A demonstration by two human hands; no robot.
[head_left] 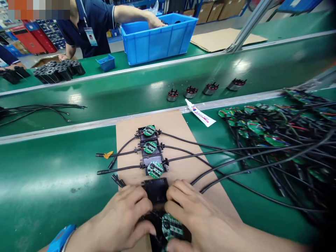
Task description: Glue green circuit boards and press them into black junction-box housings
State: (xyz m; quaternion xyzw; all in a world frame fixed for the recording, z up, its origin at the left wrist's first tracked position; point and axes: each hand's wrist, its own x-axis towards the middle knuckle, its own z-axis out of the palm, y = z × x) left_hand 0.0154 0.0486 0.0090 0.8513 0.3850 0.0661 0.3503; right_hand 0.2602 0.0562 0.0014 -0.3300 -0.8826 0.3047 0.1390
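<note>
My left hand [126, 217] is closed at the left edge of an open black plastic case [156, 190], its fingers bent round a black cable; cable ends [118, 180] stick out beyond the knuckles. My right hand [193, 213] is closed round a round green circuit board [172, 226], with the thumb below and the fingers above it. Dark casing under the board is partly hidden by both hands. Farther up, three black cases stand in a column with green boards [154, 169], [150, 147], [149, 130] and cables out both sides.
Brown cardboard [181, 140] lies under the cases. A pile of wired boards [273, 136] covers the right; its cables cross the cardboard. A white tube [201, 113] and several motor stators [190, 91] are beyond. Across the bench, a person's hand [154, 20] reaches into a blue bin [160, 42].
</note>
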